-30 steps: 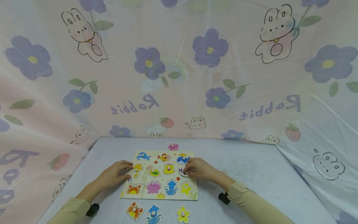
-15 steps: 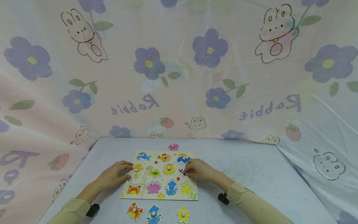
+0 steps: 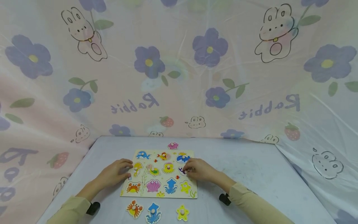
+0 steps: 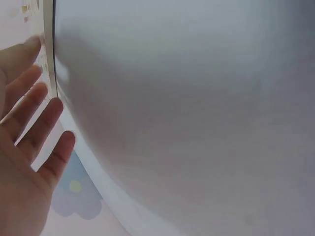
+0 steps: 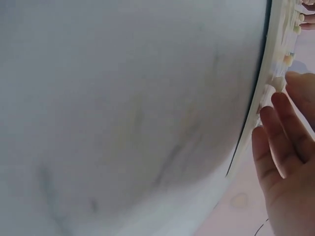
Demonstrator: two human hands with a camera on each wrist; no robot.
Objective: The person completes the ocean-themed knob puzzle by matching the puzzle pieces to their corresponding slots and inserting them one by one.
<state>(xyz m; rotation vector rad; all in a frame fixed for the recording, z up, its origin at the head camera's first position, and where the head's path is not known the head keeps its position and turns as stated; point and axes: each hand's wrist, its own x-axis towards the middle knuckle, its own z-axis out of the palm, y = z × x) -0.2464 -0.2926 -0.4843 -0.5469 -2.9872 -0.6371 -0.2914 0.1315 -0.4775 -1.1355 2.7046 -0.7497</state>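
In the head view, a wooden sea-animal puzzle board (image 3: 156, 176) lies on the table. My left hand (image 3: 116, 170) rests at its left edge, fingers loosely extended; in the left wrist view the thumb (image 4: 22, 56) meets the board's edge. At the right side, my right hand (image 3: 202, 170) pinches the knob of a purple-tailed puzzle piece (image 3: 181, 170), mostly hidden by the fingers, which looks flat in its place. Thumb and index finger (image 5: 285, 110) stand at the knob in the right wrist view. Knobbed whale (image 3: 183, 158), octopus (image 3: 168, 167) and turtle pieces (image 3: 152, 170) sit nearby in the board.
Crab (image 3: 134, 209), squid (image 3: 153, 213) and starfish pieces (image 3: 182, 212) lie in front of the board. A pink shell piece (image 3: 173, 145) lies behind it. A printed curtain (image 3: 179, 77) hangs behind the white table (image 3: 240, 161).
The purple-tailed piece under my right fingers has gone from tilted, with its pale edge showing, to flat in the board. My left hand stays at the board's edge.
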